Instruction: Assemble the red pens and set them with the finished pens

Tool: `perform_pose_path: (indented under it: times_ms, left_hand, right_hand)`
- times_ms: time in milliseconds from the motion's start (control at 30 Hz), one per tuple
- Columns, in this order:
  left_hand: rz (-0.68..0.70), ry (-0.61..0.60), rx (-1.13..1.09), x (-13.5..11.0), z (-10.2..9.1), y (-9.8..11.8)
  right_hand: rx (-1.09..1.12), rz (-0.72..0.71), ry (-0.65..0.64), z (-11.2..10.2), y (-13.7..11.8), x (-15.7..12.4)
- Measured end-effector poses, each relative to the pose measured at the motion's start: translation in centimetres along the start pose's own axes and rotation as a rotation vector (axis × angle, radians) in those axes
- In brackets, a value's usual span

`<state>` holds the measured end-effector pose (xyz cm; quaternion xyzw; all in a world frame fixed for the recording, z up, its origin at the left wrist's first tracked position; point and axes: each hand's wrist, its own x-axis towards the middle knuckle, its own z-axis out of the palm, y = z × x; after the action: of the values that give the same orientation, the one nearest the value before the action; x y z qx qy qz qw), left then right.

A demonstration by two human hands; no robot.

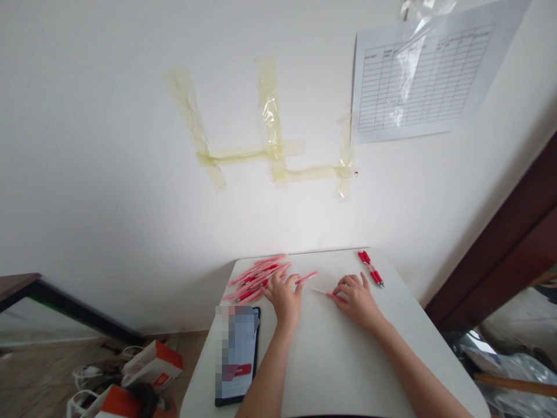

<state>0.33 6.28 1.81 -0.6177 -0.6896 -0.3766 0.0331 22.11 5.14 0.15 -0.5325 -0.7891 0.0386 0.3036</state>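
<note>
Pink barrel (308, 277) juts from the curled fingers of the left hand (285, 299), near the far edge of the table (335, 360); the right hand (359, 302) pinches a thin refill (322, 292) just beside it. A pile of barrels (255, 277) touches the left hand, two red pens (371, 269) lie by the far edge, and a tablet (238, 354) hugs the left edge. The near half lies open. Paper bags (150, 363) stand on the floor, contents hidden.

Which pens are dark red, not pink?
The pair lying alone beyond the right hand; the pile by the left hand is pink.
</note>
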Motion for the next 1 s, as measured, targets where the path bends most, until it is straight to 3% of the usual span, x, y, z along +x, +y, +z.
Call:
perform_pose_path:
  times_ms: [500,1000]
  left_hand:
    - [0.043,-0.030,-0.019,0.0,-0.3,0.2]
    - [0.055,-0.084,-0.024,-0.2,-0.2,0.4]
  right_hand:
    - [-0.020,0.019,0.213,-1.2,2.2,0.4]
    - [-0.038,-0.001,0.218,-1.3,2.2,0.3]
